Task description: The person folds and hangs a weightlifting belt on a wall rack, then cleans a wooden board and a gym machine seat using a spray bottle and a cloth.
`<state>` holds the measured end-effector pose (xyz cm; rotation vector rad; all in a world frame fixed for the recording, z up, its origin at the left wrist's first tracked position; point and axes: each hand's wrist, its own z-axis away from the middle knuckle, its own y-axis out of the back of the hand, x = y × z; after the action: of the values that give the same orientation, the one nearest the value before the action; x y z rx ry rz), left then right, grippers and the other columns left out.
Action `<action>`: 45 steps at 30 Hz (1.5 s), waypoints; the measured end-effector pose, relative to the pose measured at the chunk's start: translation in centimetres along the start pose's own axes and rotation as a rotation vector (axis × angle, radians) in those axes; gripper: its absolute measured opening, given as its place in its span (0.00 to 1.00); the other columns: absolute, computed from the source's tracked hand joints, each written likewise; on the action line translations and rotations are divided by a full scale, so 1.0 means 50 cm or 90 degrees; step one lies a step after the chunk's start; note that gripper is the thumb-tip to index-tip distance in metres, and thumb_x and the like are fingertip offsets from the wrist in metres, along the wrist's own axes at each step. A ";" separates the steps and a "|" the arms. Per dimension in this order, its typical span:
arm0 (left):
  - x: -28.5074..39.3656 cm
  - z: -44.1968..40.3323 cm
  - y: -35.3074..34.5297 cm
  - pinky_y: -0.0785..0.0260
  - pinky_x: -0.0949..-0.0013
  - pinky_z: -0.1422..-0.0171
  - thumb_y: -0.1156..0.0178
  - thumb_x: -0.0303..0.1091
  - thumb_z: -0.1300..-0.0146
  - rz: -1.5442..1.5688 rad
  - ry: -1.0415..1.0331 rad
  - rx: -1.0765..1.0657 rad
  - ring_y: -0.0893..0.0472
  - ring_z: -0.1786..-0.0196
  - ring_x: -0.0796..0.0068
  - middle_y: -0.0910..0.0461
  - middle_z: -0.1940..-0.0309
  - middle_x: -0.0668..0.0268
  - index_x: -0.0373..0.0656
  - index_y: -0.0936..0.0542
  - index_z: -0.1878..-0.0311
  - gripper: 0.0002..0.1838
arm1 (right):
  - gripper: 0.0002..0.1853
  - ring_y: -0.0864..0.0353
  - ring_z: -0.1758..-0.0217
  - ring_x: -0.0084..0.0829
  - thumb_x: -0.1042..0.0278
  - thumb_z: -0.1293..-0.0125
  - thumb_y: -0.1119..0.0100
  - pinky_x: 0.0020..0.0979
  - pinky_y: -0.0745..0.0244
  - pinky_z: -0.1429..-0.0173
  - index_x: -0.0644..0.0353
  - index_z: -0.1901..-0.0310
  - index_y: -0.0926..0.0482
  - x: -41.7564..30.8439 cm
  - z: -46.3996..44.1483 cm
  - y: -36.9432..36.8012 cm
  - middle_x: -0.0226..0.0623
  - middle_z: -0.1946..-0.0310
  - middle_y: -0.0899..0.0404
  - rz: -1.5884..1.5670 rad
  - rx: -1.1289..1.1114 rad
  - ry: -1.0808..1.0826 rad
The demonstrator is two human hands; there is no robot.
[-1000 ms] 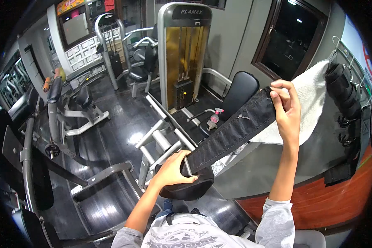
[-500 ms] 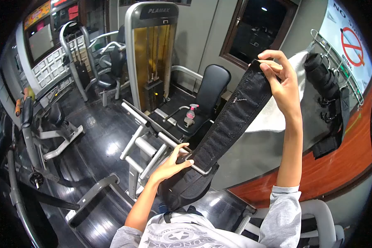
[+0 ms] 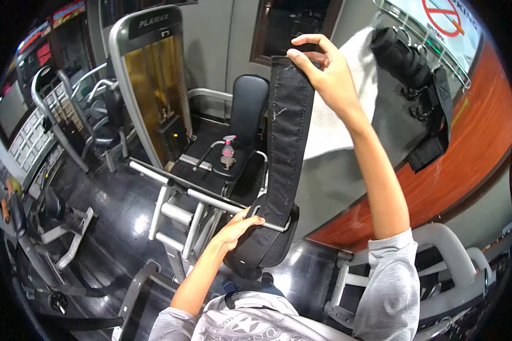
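Note:
A black weightlifting belt [image 3: 285,148] hangs in front of me, its strap stretched almost upright. My right hand [image 3: 331,77] pinches the strap's top end between thumb and fingers. Lower down, my left hand [image 3: 237,230] is closed on the belt beside its metal buckle loop [image 3: 276,227], thumb on top and the other fingers partly hidden. The strap passes through this loop. Below it, the wider padded part [image 3: 261,250] of the belt curls round near my shirt.
A weight-stack machine [image 3: 153,85] with a black seat stands ahead; a pink-topped spray bottle [image 3: 228,149] rests on the seat. Rightward, a white towel [image 3: 347,108] and black belts [image 3: 404,59] hang from a wall rack [image 3: 438,51]. Grey machine frames surround me at both sides.
The strap has swung from a slant to nearly upright, with my right hand moving left and up in view. My left hand has closed further round the belt. The camera view has turned right.

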<state>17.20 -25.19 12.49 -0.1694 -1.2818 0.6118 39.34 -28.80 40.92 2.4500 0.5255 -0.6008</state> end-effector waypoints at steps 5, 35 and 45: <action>0.008 -0.016 -0.037 0.31 0.69 0.40 0.37 0.31 0.41 0.090 -0.042 0.050 0.22 0.50 0.74 0.20 0.54 0.67 0.43 0.23 0.41 0.22 | 0.39 0.22 0.41 0.33 0.45 0.37 0.32 0.34 0.31 0.33 0.70 0.36 0.33 -0.028 0.124 0.013 0.46 0.44 0.21 -0.097 -0.008 -0.193; 0.051 -0.041 -0.096 0.34 0.67 0.35 0.35 0.35 0.40 0.057 -0.223 0.175 0.24 0.43 0.68 0.24 0.45 0.60 0.39 0.33 0.34 0.32 | 0.23 0.23 0.69 0.35 0.49 0.31 0.38 0.38 0.26 0.58 0.67 0.54 0.25 0.129 0.427 -0.066 0.42 0.70 0.21 0.120 -0.040 -0.399; 0.039 -0.095 -0.071 0.35 0.68 0.36 0.35 0.40 0.41 0.170 -0.164 0.241 0.24 0.45 0.69 0.24 0.47 0.61 0.38 0.34 0.33 0.35 | 0.23 0.16 0.60 0.43 0.52 0.37 0.30 0.37 0.24 0.53 0.65 0.54 0.24 -0.051 0.703 -0.111 0.50 0.64 0.17 -0.031 -0.073 -0.527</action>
<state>23.06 -26.13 14.29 0.0557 -1.3750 1.1215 24.03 -46.10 13.75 1.8496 0.2578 -1.4501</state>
